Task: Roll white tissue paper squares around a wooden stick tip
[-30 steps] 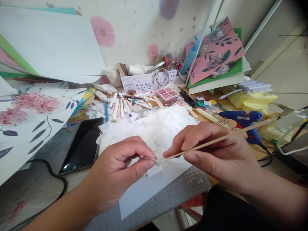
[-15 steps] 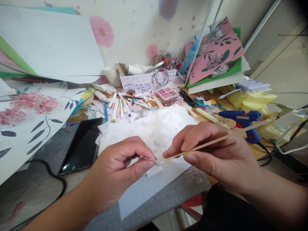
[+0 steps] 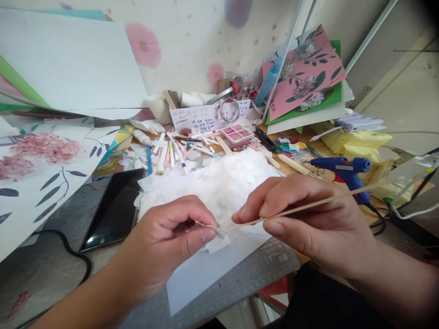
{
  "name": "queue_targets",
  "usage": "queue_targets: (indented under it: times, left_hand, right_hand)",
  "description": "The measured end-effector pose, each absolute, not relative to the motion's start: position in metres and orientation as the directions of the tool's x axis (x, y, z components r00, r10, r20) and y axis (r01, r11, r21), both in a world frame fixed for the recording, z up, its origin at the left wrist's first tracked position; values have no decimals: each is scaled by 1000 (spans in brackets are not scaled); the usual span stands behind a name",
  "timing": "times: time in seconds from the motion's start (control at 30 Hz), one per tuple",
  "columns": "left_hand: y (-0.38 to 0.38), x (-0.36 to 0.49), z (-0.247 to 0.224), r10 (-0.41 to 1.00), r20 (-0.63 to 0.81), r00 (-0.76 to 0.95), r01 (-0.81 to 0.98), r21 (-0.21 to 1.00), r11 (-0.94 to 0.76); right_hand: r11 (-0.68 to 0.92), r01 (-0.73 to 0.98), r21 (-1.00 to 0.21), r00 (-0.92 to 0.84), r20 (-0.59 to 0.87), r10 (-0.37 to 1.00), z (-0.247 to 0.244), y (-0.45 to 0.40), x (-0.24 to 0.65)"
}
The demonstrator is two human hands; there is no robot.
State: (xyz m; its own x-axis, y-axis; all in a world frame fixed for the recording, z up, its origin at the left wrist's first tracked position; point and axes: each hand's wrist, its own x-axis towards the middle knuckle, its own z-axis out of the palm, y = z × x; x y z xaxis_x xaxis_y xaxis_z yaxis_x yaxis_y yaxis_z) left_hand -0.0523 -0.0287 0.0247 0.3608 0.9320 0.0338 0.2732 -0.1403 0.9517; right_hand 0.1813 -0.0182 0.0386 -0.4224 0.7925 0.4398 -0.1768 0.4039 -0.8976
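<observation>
Between the thumb and forefinger of my left hand (image 3: 168,233) is a small piece of thin white paper (image 3: 221,234). My right hand (image 3: 312,228) pinches a thin wooden stick (image 3: 317,202), which slants up to the right past the knuckles. The stick's lower end reaches the white paper piece by my left fingertips; whether it presses on it is hard to tell. Behind both hands lies a heap of fluffy white paper scraps (image 3: 240,171). Under them, a white sheet (image 3: 195,288) rests on a grey cutting mat (image 3: 247,278).
A black tablet (image 3: 113,210) lies left of my left hand. Beyond my right hand is a blue glue gun (image 3: 346,167) with its cable. Several markers (image 3: 171,153) and a pink palette (image 3: 236,134) lie at the back. A flower picture (image 3: 51,183) stands at left.
The stick's lower end has shifted slightly left, farther onto the paper piece. My left fingertips have moved slightly left with the paper. The whole view has drifted a little.
</observation>
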Motion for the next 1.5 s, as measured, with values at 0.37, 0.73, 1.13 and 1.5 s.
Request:
queue_targets:
  times: [0.37, 0.73, 1.13, 1.5]
  left_hand:
    - [-33, -61, 11, 917, -142, 373, 97, 989, 114]
    - [-32, -60, 12, 915, -150, 373, 114, 987, 115]
    - [-32, -58, 10, 905, -175, 388, 78, 984, 157]
    - [-33, -52, 16, 925, -160, 345, 92, 986, 137]
  right_hand:
    - [463, -144, -875, -443, 475, 760, 42, -18, 179]
    - [482, -106, -870, -436, 476, 764, 43, -19, 179]
    - [500, -83, -862, -457, 479, 750, 43, -19, 178]
    - [420, -161, -893, -490, 441, 752, 39, -18, 172]
